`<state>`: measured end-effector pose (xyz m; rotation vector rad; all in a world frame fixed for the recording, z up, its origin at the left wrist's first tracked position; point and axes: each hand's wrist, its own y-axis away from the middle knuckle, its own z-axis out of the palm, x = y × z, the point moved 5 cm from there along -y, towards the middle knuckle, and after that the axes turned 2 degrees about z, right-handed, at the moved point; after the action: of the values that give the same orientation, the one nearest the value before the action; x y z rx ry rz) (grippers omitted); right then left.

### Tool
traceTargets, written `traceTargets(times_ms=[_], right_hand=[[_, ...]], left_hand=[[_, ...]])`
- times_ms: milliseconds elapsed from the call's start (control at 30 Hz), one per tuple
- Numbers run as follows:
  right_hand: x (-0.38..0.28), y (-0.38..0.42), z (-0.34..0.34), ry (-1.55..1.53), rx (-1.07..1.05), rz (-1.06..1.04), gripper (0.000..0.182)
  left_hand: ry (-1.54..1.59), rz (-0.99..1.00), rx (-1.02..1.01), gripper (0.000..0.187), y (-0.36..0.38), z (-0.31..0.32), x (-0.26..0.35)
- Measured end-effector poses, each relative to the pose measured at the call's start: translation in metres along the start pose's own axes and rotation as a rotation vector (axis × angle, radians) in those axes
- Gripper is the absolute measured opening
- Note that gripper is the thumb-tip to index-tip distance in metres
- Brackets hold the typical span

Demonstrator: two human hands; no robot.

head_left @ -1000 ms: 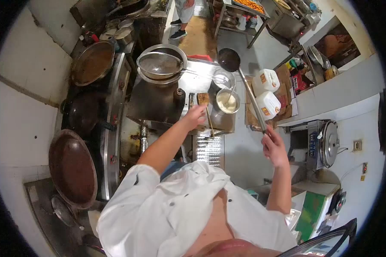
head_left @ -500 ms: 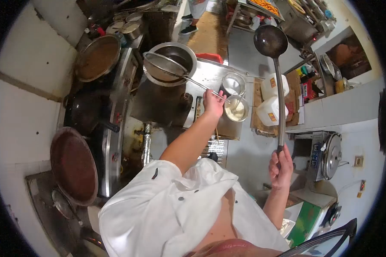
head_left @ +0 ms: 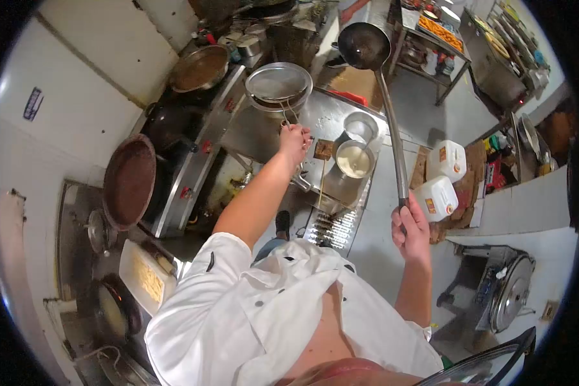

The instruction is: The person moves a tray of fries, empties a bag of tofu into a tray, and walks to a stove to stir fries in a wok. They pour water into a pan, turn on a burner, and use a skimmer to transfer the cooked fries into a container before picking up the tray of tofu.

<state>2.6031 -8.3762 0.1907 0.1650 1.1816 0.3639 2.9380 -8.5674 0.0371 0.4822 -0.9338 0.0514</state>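
My left hand (head_left: 294, 143) is closed round the handle of a round mesh strainer (head_left: 278, 80). The strainer lies over a large metal pot (head_left: 308, 97) on the steel counter, hiding most of what is inside. Raised on the right, my right hand (head_left: 411, 225) grips the end of a long metal ladle (head_left: 392, 122). Its dark, round bowl is at the top, held up in the air. Right of my left hand stand a metal bowl of creamy white liquid (head_left: 354, 161) with a utensil in it and a metal pot (head_left: 360, 126) behind it.
A stove (head_left: 193, 161) runs along the left, bearing a dark wok (head_left: 167, 127) and wide brown pans. Two white jugs (head_left: 445, 161) stand at the right on cardboard. Farther back is a tray of orange food (head_left: 440, 32). Another person's hand (head_left: 350, 11) shows at the top.
The view has turned left. My left hand has drawn the strainer handle nearer to me, and the strainer sits more squarely over the pot. The ladle stays raised in my right hand.
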Motion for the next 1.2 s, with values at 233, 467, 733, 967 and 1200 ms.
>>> traceTargets(times_ms=[233, 467, 733, 967, 1200], right_hand=[[-0.002, 0.014, 0.010, 0.001, -0.142, 0.006, 0.049], [0.029, 0.024, 0.103, 0.037, -0.468, -0.012, 0.047], [0.159, 0.126, 0.322, 0.177, -0.844, 0.204, 0.050], [0.313, 0.298, 0.482, 0.193, -1.166, 0.572, 0.051], [0.393, 0.373, 0.559, 0.321, -1.243, 0.665, 0.046]], left_hand=[[-0.052, 0.195, -0.069, 0.010, 0.110, -0.069, 0.060], [0.041, 0.374, 0.115, 0.035, 0.296, -0.193, 0.132], [0.163, 0.513, 0.461, 0.023, 0.553, -0.458, 0.157], [-0.308, 0.428, 1.203, 0.044, 0.850, -0.730, 0.139], [-1.011, -0.012, 1.667, 0.047, 1.013, -0.879, 0.173]])
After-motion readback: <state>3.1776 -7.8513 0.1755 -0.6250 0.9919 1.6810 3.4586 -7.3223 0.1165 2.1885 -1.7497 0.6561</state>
